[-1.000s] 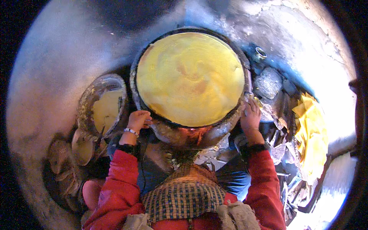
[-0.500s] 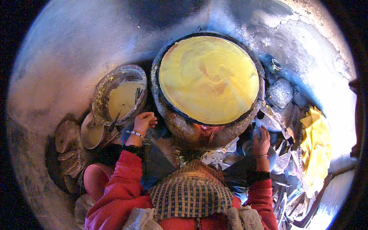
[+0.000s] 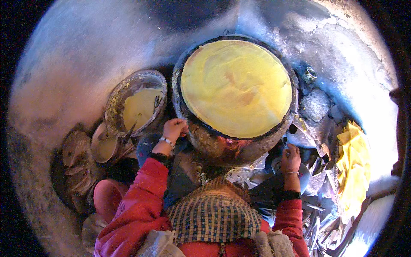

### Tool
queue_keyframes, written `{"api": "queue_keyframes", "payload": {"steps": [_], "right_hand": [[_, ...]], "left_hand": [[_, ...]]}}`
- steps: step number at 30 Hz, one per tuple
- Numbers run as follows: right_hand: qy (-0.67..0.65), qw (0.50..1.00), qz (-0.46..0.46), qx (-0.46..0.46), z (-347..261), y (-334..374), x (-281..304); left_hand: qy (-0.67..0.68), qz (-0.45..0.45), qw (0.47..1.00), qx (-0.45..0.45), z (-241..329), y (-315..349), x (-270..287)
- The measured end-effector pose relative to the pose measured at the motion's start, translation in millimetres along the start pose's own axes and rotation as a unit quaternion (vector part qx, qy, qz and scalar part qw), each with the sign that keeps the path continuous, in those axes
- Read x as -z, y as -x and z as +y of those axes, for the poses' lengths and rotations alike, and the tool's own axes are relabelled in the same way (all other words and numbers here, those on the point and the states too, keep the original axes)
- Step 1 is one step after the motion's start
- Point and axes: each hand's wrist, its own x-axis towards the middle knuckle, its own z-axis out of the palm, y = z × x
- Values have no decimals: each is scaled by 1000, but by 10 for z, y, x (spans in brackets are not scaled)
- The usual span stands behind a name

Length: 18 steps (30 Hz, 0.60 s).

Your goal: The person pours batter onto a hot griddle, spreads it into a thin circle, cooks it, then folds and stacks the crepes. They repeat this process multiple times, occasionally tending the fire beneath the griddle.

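Observation:
A large round flatbread point(image 3: 235, 85), yellow and thin, covers the wide round griddle on a clay stove point(image 3: 209, 143). The glow of a fire shows below the griddle's front edge. My left hand point(image 3: 176, 128) is beside the griddle's lower left rim, fingers curled together; whether they hold anything is hidden. My right hand point(image 3: 290, 158) is low on the right, near my knee and in front of the stove, with its fingers bent in; what they may hold I cannot make out. Left of the stove stands a basin point(image 3: 112, 112) of pale yellow batter with a dark-handled utensil point(image 3: 133, 125) in it.
A smaller bowl point(image 3: 105, 145) with pale batter sits by the basin. Folded yellow flatbreads point(image 3: 353, 165) are stacked at the far right. Sticks and scraps point(image 3: 319, 214) lie near them. A clear plastic-looking bundle point(image 3: 315, 105) and a small cup point(image 3: 309, 75) are right of the stove.
My left hand has moved right and slightly up, closer to the griddle's rim. The right hand's fingers have curled in and drawn down slightly. The flatbread looks the same.

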Motion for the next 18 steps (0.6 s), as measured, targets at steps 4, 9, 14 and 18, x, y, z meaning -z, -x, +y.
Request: {"api": "queue_keyframes", "payload": {"steps": [4,9,14,18], "right_hand": [[-10,999,21,28,-17,15,2],[-35,999,11,18,17,13,-28],[-54,998,14,23,52,-4,-53],[-33,999,-5,28,13,-9,-43]], "left_hand": [[-38,43,998,-19,157,-238,-202],[-34,95,995,-9,276,-476,-354],[-80,105,991,3,292,-593,-381],[-145,73,987,-7,300,-625,-365]]}}
